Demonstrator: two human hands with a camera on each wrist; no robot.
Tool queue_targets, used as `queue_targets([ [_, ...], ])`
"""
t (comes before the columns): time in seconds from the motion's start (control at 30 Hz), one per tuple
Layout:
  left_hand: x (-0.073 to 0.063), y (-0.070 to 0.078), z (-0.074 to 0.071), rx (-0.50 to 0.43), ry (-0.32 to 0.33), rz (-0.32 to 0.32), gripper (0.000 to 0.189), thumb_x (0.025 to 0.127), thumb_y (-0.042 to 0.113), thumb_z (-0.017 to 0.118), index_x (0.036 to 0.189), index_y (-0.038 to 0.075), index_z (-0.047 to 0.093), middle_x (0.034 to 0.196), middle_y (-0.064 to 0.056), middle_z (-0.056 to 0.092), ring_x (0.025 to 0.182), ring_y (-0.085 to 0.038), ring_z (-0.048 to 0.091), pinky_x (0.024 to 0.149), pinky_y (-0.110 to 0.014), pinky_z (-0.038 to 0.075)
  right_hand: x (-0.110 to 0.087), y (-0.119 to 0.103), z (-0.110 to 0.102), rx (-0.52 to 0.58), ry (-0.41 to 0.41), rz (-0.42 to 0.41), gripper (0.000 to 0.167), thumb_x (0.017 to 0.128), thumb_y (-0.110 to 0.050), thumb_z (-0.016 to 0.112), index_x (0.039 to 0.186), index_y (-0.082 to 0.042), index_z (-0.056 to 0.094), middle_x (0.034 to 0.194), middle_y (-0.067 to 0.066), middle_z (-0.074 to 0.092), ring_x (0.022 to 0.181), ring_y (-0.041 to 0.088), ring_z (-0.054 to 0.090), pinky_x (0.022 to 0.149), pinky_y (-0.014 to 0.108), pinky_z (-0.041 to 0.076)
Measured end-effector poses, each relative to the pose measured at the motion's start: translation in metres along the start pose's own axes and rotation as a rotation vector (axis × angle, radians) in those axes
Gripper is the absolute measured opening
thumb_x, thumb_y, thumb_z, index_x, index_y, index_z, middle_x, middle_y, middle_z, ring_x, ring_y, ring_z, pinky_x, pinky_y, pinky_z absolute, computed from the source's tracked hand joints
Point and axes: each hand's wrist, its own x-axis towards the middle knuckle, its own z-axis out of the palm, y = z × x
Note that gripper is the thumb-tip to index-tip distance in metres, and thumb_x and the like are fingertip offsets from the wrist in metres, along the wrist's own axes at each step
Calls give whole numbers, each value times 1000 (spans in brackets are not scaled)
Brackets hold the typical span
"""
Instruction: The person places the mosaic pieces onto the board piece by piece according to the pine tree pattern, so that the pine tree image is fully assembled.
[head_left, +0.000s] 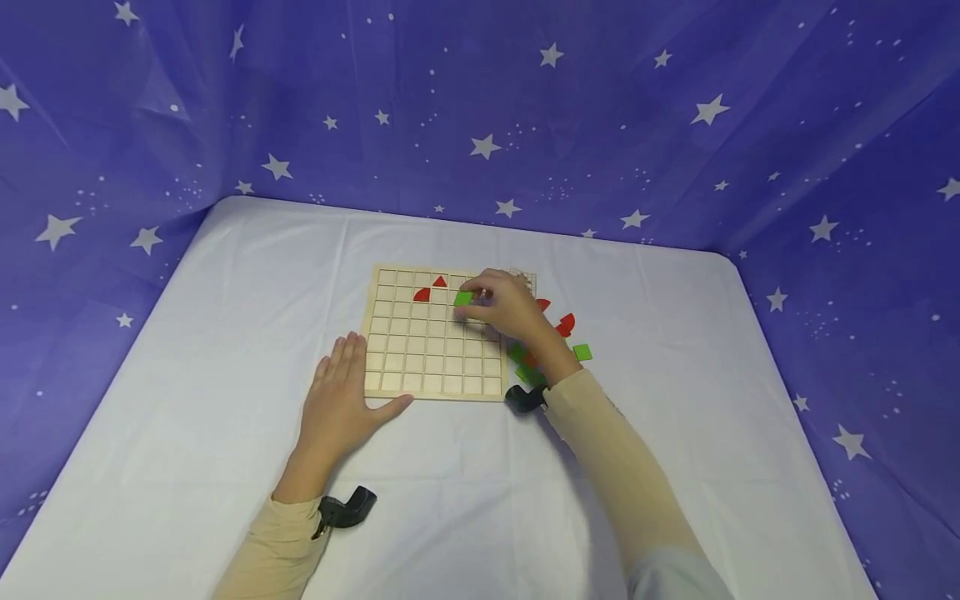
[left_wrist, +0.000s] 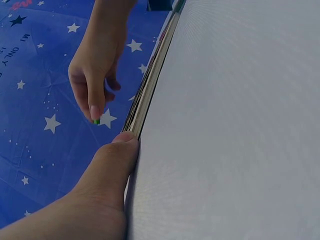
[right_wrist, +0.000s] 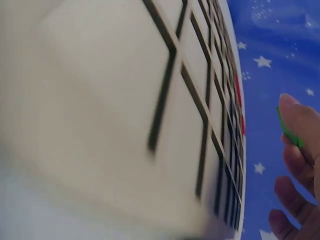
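A wooden grid board (head_left: 417, 346) lies on the white table. Two red pieces sit in its upper cells: a triangle (head_left: 440, 282) and a quarter circle (head_left: 422, 295). Above the board's upper right part, my right hand (head_left: 501, 302) pinches a green square tile (head_left: 462, 298) between thumb and fingertips; the right wrist view shows the tile (right_wrist: 288, 129) edge-on, raised off the grid. My left hand (head_left: 339, 400) rests along the board's lower left corner, fingers straight, with the thumb (left_wrist: 117, 155) against the front edge.
Right of the board lie loose green and red pieces, among them a green square (head_left: 582, 352) and a red piece (head_left: 566, 324), partly hidden by my right forearm. A card with a printed grid (head_left: 528, 280) lies behind my right hand. A blue star-patterned curtain (head_left: 480, 108) surrounds the table.
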Motion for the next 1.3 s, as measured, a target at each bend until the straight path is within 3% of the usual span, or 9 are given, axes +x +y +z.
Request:
queue_targets([
  [0.2,-1,0,-1,-1,-2,0,122,78,78,60,158,-1,13,165,-21,17,154,-38,14,124,-55,14,15,-7,17,-86,-52,29,36,84,-45,77,113,-23,72,92,-10,61,81,10,55,72,30,49],
  [0.7,0,1,-2,3,-13,-2,120,80,75,62,158,-2,12,165,-21,16,154,-37,13,125,-54,13,28,-14,33,-332,-100,21,39,93,-43,67,127,-23,68,109,-6,66,88,11,58,78,31,51],
  [1.3,0,2,-2,-4,-2,7,121,79,76,61,157,-3,14,164,-22,18,154,-39,14,124,-56,15,30,-14,37,-294,-83,71,36,92,-43,68,123,-25,72,110,-4,69,95,13,64,80,33,55],
])
